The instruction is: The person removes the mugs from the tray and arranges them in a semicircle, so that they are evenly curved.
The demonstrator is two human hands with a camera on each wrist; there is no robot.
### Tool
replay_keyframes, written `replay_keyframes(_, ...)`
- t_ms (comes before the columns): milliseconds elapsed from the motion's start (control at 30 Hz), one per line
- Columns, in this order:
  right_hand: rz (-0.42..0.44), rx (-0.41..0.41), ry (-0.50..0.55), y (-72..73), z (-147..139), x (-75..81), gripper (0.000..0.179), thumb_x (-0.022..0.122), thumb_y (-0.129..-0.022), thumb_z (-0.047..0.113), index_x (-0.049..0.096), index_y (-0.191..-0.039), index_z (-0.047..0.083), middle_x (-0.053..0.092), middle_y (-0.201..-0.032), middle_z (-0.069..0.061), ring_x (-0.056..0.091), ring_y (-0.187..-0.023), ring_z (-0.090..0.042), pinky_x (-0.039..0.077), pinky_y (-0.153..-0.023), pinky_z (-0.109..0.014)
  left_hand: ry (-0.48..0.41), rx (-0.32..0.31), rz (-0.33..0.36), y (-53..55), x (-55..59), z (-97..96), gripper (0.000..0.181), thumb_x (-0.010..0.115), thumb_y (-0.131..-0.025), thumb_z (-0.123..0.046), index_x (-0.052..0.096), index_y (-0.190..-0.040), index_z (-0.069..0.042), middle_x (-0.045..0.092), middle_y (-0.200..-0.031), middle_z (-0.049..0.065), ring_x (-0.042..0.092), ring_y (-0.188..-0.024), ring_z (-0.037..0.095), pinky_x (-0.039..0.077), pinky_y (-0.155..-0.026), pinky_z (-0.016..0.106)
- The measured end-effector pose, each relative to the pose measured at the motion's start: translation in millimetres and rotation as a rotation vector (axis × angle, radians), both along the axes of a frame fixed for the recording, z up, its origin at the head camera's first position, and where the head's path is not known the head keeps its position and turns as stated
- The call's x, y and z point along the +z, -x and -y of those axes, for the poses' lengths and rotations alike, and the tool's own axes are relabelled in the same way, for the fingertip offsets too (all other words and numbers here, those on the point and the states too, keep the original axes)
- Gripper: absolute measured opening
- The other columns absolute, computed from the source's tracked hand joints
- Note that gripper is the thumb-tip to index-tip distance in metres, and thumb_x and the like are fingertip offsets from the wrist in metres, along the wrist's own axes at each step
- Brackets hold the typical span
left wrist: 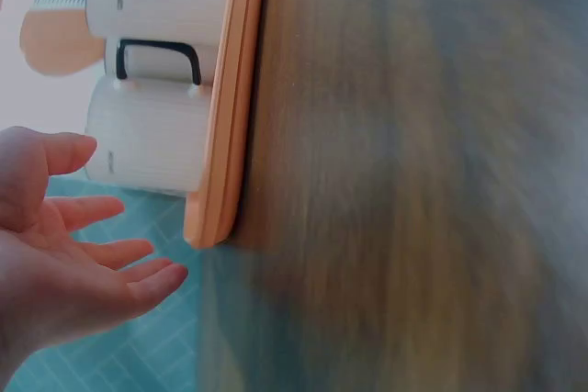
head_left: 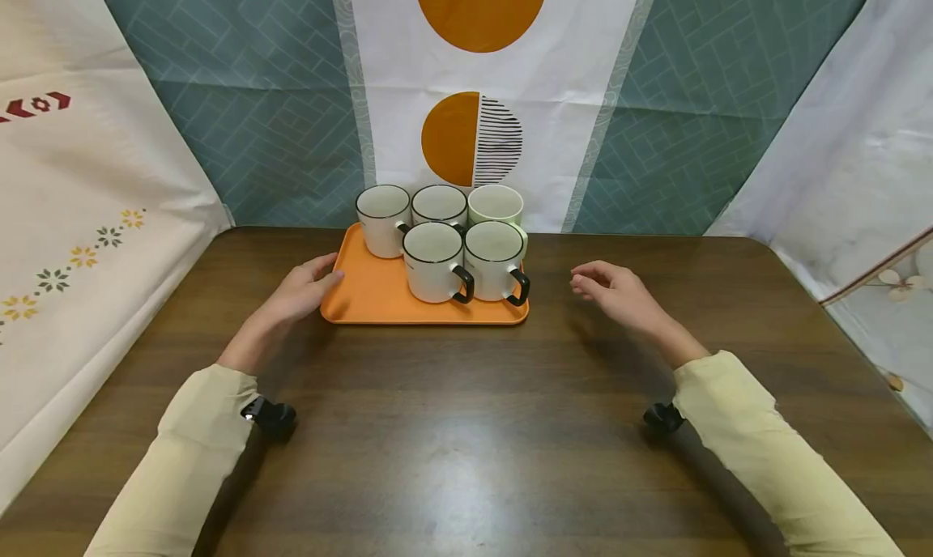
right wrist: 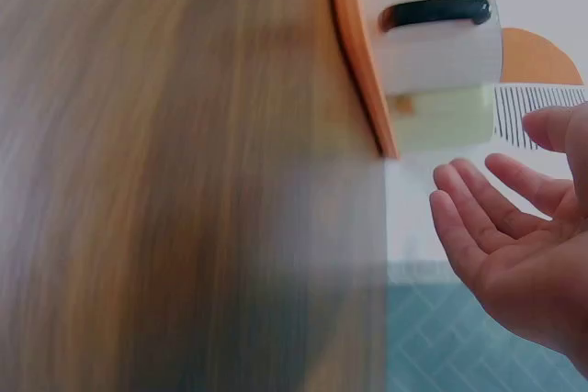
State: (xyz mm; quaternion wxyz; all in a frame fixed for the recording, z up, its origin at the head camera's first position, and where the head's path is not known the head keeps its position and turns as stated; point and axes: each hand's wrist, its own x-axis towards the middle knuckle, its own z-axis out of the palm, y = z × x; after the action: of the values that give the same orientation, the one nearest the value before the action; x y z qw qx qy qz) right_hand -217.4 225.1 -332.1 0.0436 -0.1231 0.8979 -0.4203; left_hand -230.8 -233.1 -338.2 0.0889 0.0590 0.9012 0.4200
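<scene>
An orange tray (head_left: pixel 370 294) bears several mugs at the table's far side. Two white mugs with dark rims and black handles, a left one (head_left: pixel 428 274) and a right one (head_left: pixel 490 272), stand in its front row. Behind them are a far-left white mug (head_left: pixel 381 231), a middle white mug (head_left: pixel 440 204) and a pale green mug (head_left: pixel 496 203). My left hand (head_left: pixel 302 288) is beside the tray's left edge, fingers spread and nothing in them in the left wrist view. Off the tray's right side, my right hand (head_left: pixel 615 298) hovers with loosely bent, empty fingers.
The dark wooden table (head_left: pixel 437 427) reaches toward me in front of the tray. A teal and white cloth (head_left: pixel 291 136) hangs right behind the far edge. Pale cloths, one on the left (head_left: pixel 95 217) and one on the right (head_left: pixel 860 176), flank the table.
</scene>
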Motion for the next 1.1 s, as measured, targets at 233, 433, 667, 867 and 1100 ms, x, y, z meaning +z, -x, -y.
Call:
replay_keyframes(233,0.098,-0.007,0.172,9.6,26,-3.0,0.042,0.051,-0.101,0.024,0.053,-0.125,-0.01,0.062,-0.116,-0.026,0.06,-0.108,-0.034,0.046,-0.096,-0.045,-0.179,0.105,0.097,17.1,-7.1,-2.0,0.059,0.042,-0.104,-0.021,0.018,-0.151,0.006,0.015,-0.155,0.027,0.016,-0.142,0.037,0.021,-0.113,0.048)
replay_keyframes(433,0.179,-0.013,0.354,19.5,47,-11.3,0.042,0.052,-0.101,0.022,0.052,-0.123,-0.013,0.059,-0.119,-0.028,0.057,-0.112,-0.037,0.042,-0.101,-0.043,-0.241,0.196,0.135,26.3,-13.9,0.9,0.063,0.043,-0.103,-0.019,0.012,-0.149,0.011,0.017,-0.153,0.03,0.025,-0.138,0.038,0.026,-0.111,0.045)
replay_keyframes(667,0.178,-0.002,0.396,25.1,64,-12.1,0.038,0.054,-0.1,0.022,0.058,-0.113,-0.012,0.061,-0.111,-0.021,0.059,-0.1,-0.028,0.044,-0.099,-0.045,-0.34,0.216,0.202,33.6,-25.6,8.9,0.055,0.042,-0.099,0.0,0.019,-0.147,0.013,0.026,-0.148,0.029,0.033,-0.13,0.034,0.032,-0.109,0.039)
replay_keyframes(867,0.214,0.038,0.366,25.0,75,-13.3,0.037,0.055,-0.099,0.029,0.065,-0.104,-0.007,0.068,-0.097,-0.013,0.061,-0.096,-0.023,0.043,-0.096,-0.045,-0.389,0.162,0.192,34.0,-30.5,15.1,0.057,0.041,-0.096,0.008,0.019,-0.147,0.013,0.027,-0.146,0.03,0.035,-0.128,0.033,0.036,-0.106,0.033)
replay_keyframes(1100,0.232,-0.018,0.335,25.5,83,-14.4,0.042,0.053,-0.1,0.035,0.067,-0.099,-0.005,0.067,-0.092,-0.01,0.061,-0.094,-0.023,0.043,-0.088,-0.042,-0.421,0.122,0.202,34.1,-32.8,18.2,0.056,0.039,-0.097,0.009,0.016,-0.147,0.014,0.025,-0.147,0.031,0.032,-0.131,0.035,0.031,-0.109,0.037)
